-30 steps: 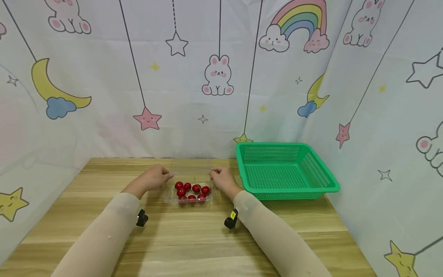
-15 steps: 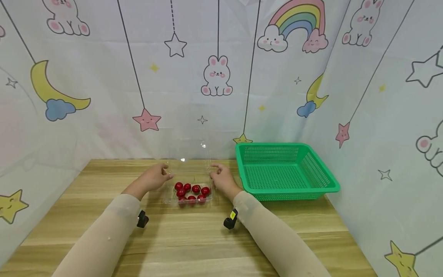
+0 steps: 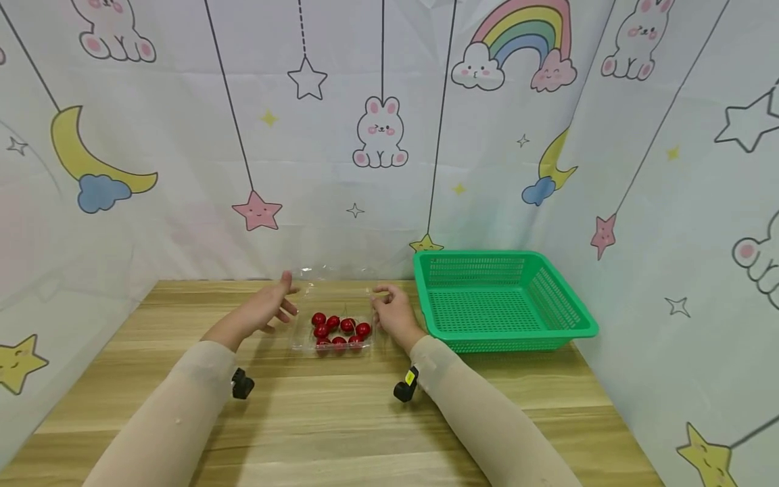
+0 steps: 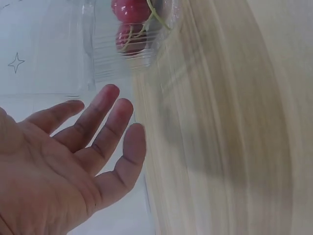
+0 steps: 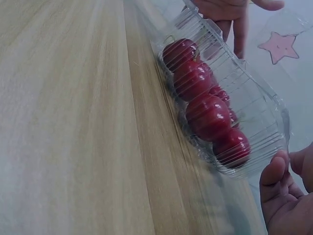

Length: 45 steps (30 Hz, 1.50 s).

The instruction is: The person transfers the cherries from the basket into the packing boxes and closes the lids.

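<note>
A clear plastic box (image 3: 298, 337) stands on the table with its hinged lid (image 3: 335, 287) tipped back towards the wall. Several red cherries (image 3: 321, 331) with thin stems lie in it. At the box's back right corner, my right hand (image 3: 394, 314) pinches the plastic edge between thumb and finger. The right wrist view shows that hand (image 5: 288, 200) at the end of the ribbed wall (image 5: 254, 107). My left hand (image 3: 268, 308) is just left of the box, fingers spread and nothing in them. In the left wrist view its palm (image 4: 54, 161) is turned up.
A green plastic basket (image 3: 487, 308) with mesh sides stands right of the box, close beyond my right hand. Behind the wooden table (image 3: 341, 419) hangs a white curtain (image 3: 341, 182) printed with rabbits and stars. It also runs along both sides.
My left hand has let go of the box and moved a little left, its fingers spreading. The lid rose, then dropped back lower. The box shifted slightly, while my right hand stayed at its corner.
</note>
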Tool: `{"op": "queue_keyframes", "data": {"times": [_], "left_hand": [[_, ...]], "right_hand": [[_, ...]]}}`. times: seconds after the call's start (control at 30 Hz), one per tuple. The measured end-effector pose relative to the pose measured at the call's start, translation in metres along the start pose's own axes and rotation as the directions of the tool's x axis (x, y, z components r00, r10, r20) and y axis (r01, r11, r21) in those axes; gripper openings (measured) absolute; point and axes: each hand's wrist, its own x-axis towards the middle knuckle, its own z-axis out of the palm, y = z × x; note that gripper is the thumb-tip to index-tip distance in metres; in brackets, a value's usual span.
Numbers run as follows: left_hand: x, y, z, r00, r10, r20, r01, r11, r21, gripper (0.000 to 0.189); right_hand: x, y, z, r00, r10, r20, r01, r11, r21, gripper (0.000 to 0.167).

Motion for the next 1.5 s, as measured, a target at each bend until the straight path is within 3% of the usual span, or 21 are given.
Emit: {"op": "queue_keyframes", "data": {"times": [0.2, 0.43, 0.6, 0.73, 0.93, 1.17, 1.37, 1.5], "left_hand": [[-0.005, -0.002, -0.004, 0.997, -0.001, 0.079, 0.003, 1.0, -0.016, 0.113], [-0.008, -0.004, -0.007, 0.99, -0.028, 0.138, 0.042, 0.994, -0.103, 0.107], [-0.014, -0.003, -0.008, 0.986, -0.052, 0.159, 0.073, 0.989, -0.126, 0.092], [-0.016, -0.006, -0.009, 0.981, -0.014, 0.193, 0.034, 0.995, -0.097, 0.091], [-0.015, -0.013, -0.009, 0.976, 0.058, 0.21, -0.052, 0.998, -0.031, 0.108], [-0.017, -0.01, -0.01, 0.969, 0.104, 0.226, -0.105, 0.994, -0.007, 0.104], [-0.018, -0.007, -0.009, 0.973, 0.094, 0.213, -0.101, 0.995, 0.024, 0.102], [-0.019, -0.004, -0.007, 0.974, 0.026, 0.227, -0.021, 0.999, -0.025, 0.104]], "right_hand": [[0.002, 0.001, -0.003, 1.0, -0.006, -0.006, 0.006, 1.0, -0.006, 0.027], [0.0, 0.001, -0.004, 0.998, -0.062, -0.028, 0.062, 0.998, -0.025, 0.028], [-0.001, 0.001, -0.002, 0.999, 0.014, -0.039, -0.009, 0.992, 0.124, 0.033], [-0.001, -0.004, -0.002, 0.996, 0.084, -0.026, -0.077, 0.976, 0.206, 0.037], [-0.012, -0.014, -0.004, 0.998, 0.061, -0.013, -0.06, 0.996, 0.064, 0.043], [-0.018, -0.012, -0.002, 1.0, 0.027, 0.013, -0.027, 1.0, 0.01, 0.047], [-0.018, -0.01, -0.003, 1.0, 0.002, 0.025, 0.001, 0.994, -0.11, 0.043], [-0.022, -0.016, -0.004, 0.999, 0.01, 0.032, -0.002, 0.969, -0.246, 0.045]]}}
